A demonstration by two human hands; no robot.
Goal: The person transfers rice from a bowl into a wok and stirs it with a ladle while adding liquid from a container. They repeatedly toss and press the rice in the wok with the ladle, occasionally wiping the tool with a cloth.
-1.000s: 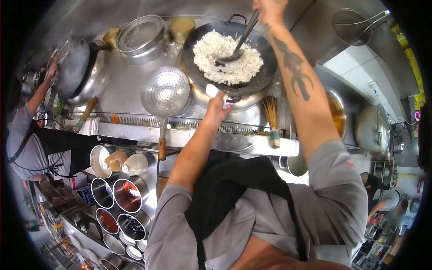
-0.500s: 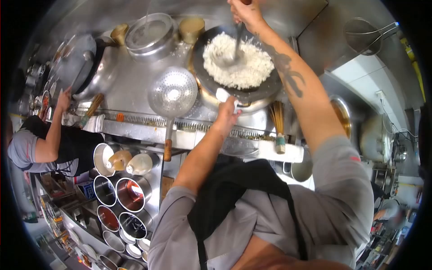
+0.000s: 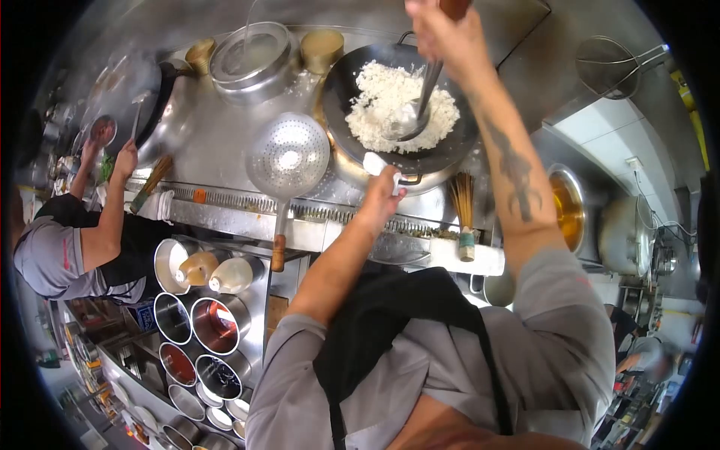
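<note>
A dark wok [image 3: 341, 94] sits on the burner, with loose white rice [image 3: 379, 90] spread inside it. My left hand [image 3: 384, 192] grips the wok's near rim, with a folded white cloth [image 3: 374, 163] between them. The near loop handle shows just right of my fingers. High at the top, my right hand [image 3: 448, 34] is closed around the brown handle of a ladle [image 3: 429, 86]. The ladle's metal bowl rests in the rice, right of the wok's middle.
A perforated skimmer [image 3: 288, 156] lies left of the wok, its wooden handle over the counter edge. A bamboo brush [image 3: 465, 217] stands at the right. Sauce pots [image 3: 217, 325] fill the lower left. A co-worker [image 3: 82, 240] works at another wok.
My right hand has moved right and nearer, and the ladle has shifted right through the rice. The co-worker's hands have moved, and a small bowl now shows in one.
</note>
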